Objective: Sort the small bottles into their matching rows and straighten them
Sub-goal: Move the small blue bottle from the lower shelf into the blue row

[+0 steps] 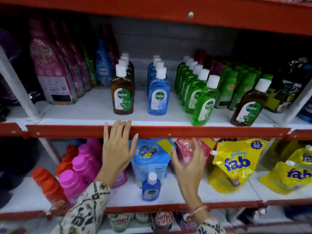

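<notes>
On the upper shelf (pixel 94 114) stand three rows of small white-capped bottles: a brown row (pixel 122 97), a blue row (pixel 158 97) and a green row (pixel 203 103). One brown bottle (pixel 249 105) stands apart at the right, beside the green row. A small blue bottle (pixel 151 188) stands alone on the lower shelf. My left hand (pixel 116 149) is open, its fingertips resting on the red shelf lip (pixel 185 131) below the brown row. My right hand (pixel 188 164) hovers open just right of the lone blue bottle, blurred, holding nothing.
Tall pink and blue softener bottles (pixel 54 70) fill the upper shelf's left; dark green bottles (pixel 236 86) stand behind the green row. The lower shelf holds pink bottles (pixel 79 169), a blue refill pouch (pixel 150 156) and yellow pouches (pixel 236 164).
</notes>
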A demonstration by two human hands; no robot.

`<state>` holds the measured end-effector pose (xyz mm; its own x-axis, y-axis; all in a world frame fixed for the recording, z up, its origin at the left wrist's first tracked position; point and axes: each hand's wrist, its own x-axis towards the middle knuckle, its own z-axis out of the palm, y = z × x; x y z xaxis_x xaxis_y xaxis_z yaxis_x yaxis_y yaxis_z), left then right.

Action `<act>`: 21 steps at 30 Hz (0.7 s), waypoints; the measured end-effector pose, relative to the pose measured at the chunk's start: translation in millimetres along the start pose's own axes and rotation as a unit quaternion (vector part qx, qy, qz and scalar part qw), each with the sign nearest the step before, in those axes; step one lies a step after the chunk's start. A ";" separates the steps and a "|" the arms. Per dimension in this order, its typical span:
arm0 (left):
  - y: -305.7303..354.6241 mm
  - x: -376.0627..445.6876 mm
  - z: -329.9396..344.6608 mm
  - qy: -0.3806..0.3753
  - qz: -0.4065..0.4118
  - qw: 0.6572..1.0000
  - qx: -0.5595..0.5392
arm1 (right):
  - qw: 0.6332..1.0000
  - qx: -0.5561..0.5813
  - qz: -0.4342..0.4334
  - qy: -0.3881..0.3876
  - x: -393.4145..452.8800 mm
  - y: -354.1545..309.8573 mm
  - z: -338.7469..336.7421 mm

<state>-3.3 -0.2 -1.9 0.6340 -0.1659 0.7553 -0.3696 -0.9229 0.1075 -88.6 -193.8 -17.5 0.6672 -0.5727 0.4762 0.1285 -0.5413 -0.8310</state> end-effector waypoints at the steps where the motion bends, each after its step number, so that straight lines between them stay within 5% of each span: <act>1: -0.2 0.2 0.1 -0.003 -0.001 1.000 -0.002 | 0.999 -0.005 0.019 -0.032 -18.1 9.4 8.1; 7: -2.7 2.5 0.8 -0.003 0.003 1.000 -0.007 | 0.962 -0.018 0.189 -0.195 -104.8 50.1 57.9; 21: -5.5 3.7 0.5 0.001 0.012 1.000 -0.026 | 0.974 -0.058 0.202 -0.080 -112.8 54.6 73.2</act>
<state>1.4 4.2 0.0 0.6228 -0.1869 0.7597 -0.4199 -0.8992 0.1230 -103.1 -113.6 -137.7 0.7523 -0.6563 0.0578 -0.2469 -0.3622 -0.8988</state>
